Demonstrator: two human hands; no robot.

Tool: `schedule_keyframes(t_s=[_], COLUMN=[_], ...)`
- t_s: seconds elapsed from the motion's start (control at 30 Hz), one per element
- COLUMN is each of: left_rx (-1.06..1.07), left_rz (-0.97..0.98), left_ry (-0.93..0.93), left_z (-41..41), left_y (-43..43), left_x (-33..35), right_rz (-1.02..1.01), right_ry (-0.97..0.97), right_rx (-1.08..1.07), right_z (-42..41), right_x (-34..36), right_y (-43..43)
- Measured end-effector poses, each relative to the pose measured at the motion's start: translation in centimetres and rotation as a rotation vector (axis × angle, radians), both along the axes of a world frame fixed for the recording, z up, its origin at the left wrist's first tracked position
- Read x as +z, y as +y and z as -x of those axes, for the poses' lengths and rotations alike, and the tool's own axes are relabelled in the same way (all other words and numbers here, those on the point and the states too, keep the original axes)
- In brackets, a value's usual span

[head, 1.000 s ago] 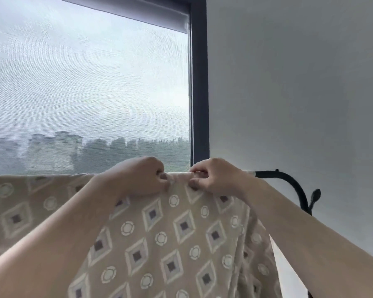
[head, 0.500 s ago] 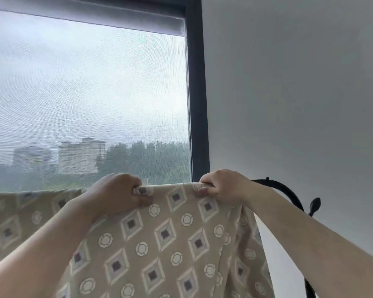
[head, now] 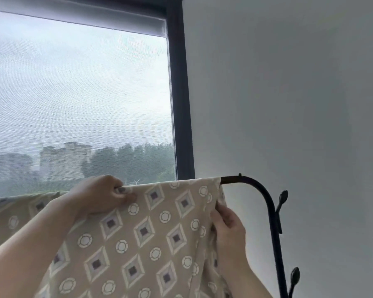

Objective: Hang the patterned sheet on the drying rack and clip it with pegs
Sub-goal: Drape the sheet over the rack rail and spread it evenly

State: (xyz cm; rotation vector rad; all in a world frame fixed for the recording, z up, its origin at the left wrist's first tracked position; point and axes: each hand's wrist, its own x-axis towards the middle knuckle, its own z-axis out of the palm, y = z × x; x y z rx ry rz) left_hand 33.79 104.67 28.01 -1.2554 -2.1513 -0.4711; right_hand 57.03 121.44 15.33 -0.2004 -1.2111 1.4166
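Against window (head: 78, 100) and wall: soft, limp patterned sheet (head: 142, 231) over drying rack (head: 265, 203), left hand (head: 101, 196) pinching top fold, right hand (head: 228, 226) gripping side hem, best held there.

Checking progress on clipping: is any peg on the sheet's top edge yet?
No. The sheet lies over the rack bar with no peg visible along its top edge.

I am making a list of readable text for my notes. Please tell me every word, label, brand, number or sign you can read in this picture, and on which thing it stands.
None: no readable text anywhere.
The patterned sheet bears only diamonds and circles, no letters.
The drying rack, the window frame and the wall carry no label or number.
The buildings outside are too hazy to show any sign.
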Motion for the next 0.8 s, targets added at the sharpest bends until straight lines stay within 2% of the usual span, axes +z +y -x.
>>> schedule_keyframes(t_s=[0.1, 0.27, 0.4, 0.47, 0.6, 0.7, 0.8], left_rx=[0.02, -0.023, -0.109, -0.101, -0.119, -0.178, -0.189], left_rz=[0.026, 0.055, 0.03, 0.032, 0.042, 0.032, 0.081], left_ry=[-0.016, -0.098, -0.296, -0.274, -0.266, -0.372, -0.346], left_z=[-0.1, 0.6, 2.2, 2.5, 2.9, 3.6, 3.6], left_y=[0.3, 0.9, 1.4, 1.5, 1.8, 2.2, 2.2], left_x=[0.0, 0.4, 0.7, 0.6, 0.4, 0.6, 1.1], right_rz=[-0.033, 0.052, 0.059, 0.026, 0.025, 0.028, 0.06], right_ry=[-0.043, -0.126, -0.085, -0.129, -0.189, -0.144, -0.161], right_rx=[0.062, -0.162, -0.354, -0.453, -0.295, -0.357, -0.415], right_z=[1.4, 2.9, 4.1, 4.4, 5.4, 5.8, 6.0], right_x=[-0.8, -0.7, -0.6, -0.5, 0.4, 1.6, 2.4], right_y=[-0.5, -0.6, -0.9, -0.8, -1.0, -1.2, -1.2])
